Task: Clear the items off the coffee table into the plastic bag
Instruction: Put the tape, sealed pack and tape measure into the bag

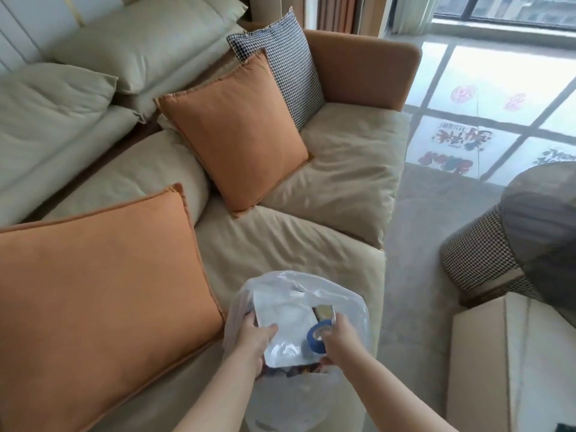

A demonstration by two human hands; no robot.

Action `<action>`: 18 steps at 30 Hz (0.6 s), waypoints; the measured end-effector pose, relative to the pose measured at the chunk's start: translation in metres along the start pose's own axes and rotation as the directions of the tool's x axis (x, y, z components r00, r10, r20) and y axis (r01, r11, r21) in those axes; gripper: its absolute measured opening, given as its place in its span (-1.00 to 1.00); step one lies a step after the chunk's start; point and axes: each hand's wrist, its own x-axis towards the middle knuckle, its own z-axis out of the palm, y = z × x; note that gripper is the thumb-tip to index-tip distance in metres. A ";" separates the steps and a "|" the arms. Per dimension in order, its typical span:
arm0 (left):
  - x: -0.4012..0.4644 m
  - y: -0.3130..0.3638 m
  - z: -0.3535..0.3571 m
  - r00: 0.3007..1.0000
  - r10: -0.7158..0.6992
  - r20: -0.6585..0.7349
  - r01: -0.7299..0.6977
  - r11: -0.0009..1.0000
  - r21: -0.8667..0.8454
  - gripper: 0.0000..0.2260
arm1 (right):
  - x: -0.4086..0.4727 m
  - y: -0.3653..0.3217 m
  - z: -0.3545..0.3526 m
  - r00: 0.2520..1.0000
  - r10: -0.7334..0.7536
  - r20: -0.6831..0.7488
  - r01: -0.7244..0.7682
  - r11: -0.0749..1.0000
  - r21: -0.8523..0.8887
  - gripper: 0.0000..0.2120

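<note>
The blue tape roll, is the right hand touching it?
Touching. The head view shows the right hand with its fingers curled on the blue tape roll, holding it over the open plastic bag.

The clear plastic bag [349, 310] gapes open on the sofa edge — blue tape roll [316, 336] inside.

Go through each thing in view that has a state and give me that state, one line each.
Plastic bag: mouth open, on the sofa edge, already filled.
White flat packet: lying on top in the bag, left hand holds its edge.
Blue tape roll: on edge in the bag, right hand has a grip on it.
Near orange cushion: flat on the seat.
Far orange cushion: propped, leaning.
</note>
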 end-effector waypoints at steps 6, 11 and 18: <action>0.019 0.005 0.012 0.994 0.089 -0.061 -0.086 0.994 0.062 -0.35 | 0.019 -0.006 0.014 0.999 0.037 0.022 -0.039 0.997 0.063 -0.68; -0.002 0.000 0.009 0.992 0.106 -0.073 -0.098 0.989 0.110 -0.46 | 0.008 0.004 0.017 0.997 0.006 0.074 -0.011 0.998 0.064 -0.59; -0.024 -0.010 0.000 0.983 0.102 -0.153 -0.066 0.972 0.227 -0.55 | -0.026 0.016 -0.002 0.997 -0.073 0.031 0.071 0.995 0.069 -0.58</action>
